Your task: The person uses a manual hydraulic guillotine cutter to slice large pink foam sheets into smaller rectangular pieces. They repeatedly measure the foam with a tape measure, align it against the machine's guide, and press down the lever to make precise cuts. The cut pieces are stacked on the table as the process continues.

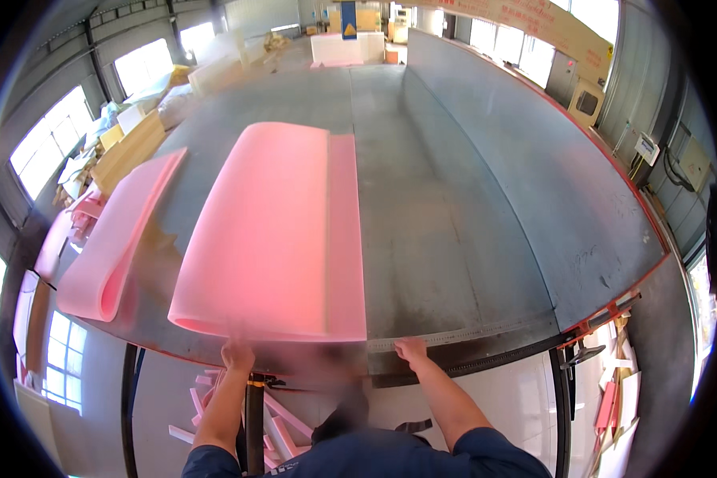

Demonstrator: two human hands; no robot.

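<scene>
Currently see a grey counter [422, 199] bearing, left of centre, a folded pink foam sheet [255, 231], then a ruler strip [462, 334], right hand [410, 350] at the strip, left hand [237, 354] by the sheet's near edge, cannot tell either grip.

A head-worn fisheye looks forward and down, from just above the hands [237, 355], across the tabletop [410, 215].
</scene>
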